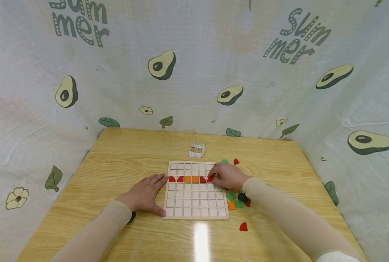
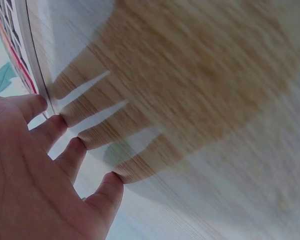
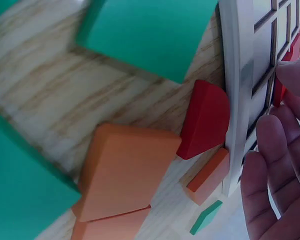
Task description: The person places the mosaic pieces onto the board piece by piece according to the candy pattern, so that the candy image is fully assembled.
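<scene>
A wooden grid board (image 1: 196,217) lies on the table with a row of pieces across it: red quarter circles at both ends and two orange squares (image 1: 191,179) between them. My right hand (image 1: 228,175) reaches over the board's right side. Its thumb and fingertips pinch a red quarter-circle piece (image 1: 210,179) at the right end of that row; the fingers partly cover it. Along the board's left edge, my left hand (image 1: 145,193) rests with fingers spread, index finger and thumb at the frame. The left wrist view shows its fingertips down on the table.
Loose green, orange and red pieces, including a green square (image 3: 150,35) and an orange one (image 3: 130,170), lie right of the board. One red quarter circle (image 1: 243,227) sits nearer the front. Behind the board is a small pattern card (image 1: 196,149). A printed cloth (image 1: 194,72) hangs behind the table.
</scene>
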The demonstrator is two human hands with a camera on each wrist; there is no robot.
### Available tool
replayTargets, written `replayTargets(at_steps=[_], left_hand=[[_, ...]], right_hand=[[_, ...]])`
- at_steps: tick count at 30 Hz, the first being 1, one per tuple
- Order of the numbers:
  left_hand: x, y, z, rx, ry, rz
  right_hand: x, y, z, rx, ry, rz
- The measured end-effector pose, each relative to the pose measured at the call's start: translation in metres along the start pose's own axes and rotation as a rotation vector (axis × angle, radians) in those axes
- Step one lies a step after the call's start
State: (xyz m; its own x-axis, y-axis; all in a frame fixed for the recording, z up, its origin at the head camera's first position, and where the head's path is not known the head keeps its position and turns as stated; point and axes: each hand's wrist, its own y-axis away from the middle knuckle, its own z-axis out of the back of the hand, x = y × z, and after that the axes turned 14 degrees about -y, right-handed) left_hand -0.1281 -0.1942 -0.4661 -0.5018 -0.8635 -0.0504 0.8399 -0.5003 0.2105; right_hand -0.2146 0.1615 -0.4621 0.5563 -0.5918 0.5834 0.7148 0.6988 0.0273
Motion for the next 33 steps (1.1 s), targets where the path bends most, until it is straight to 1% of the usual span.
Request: replayTargets(at_steps=[8, 14, 18, 22, 25, 28, 33], left_hand=[[0.001, -0.001, -0.0031, -0.006, -0.001, 0.0], [0.0023, -0.0012, -0.0066, -0.016, 0.002, -0.004], [0.002, -0.0013, -0.0062, -0.015, 0.009, -0.009], [0.0022, -0.0021, -0.0074, -0.014, -0.012, -0.005], [0.0013, -0.0014, -0.0055, -0.025, 0.0, -0.016], [-0.0001, -0.0002, -0.0026, -0.023, 0.014, -0.022], [-0.0014, 0.0012, 0.0004, -0.005, 0.019, -0.011]], right_hand=[[0.0007, 0.0007, -0.0008, 0.002, 0.043, 0.042], [0.002, 0.0015, -0.001, 0.002, 0.05, 0.039], [0.0018, 0.0024, -0.0012, 0.003, 0.049, 0.042], [0.0006, 0.0024, -0.0016, 0.005, 0.056, 0.042], [0.0006, 0.0022, -0.0013, 0.005, 0.06, 0.042], [0.0013, 0.0026, 0.0, 0.005, 0.054, 0.033], [0.0003, 0.0095, 0.0074, -0.004, 0.03, -0.015]])
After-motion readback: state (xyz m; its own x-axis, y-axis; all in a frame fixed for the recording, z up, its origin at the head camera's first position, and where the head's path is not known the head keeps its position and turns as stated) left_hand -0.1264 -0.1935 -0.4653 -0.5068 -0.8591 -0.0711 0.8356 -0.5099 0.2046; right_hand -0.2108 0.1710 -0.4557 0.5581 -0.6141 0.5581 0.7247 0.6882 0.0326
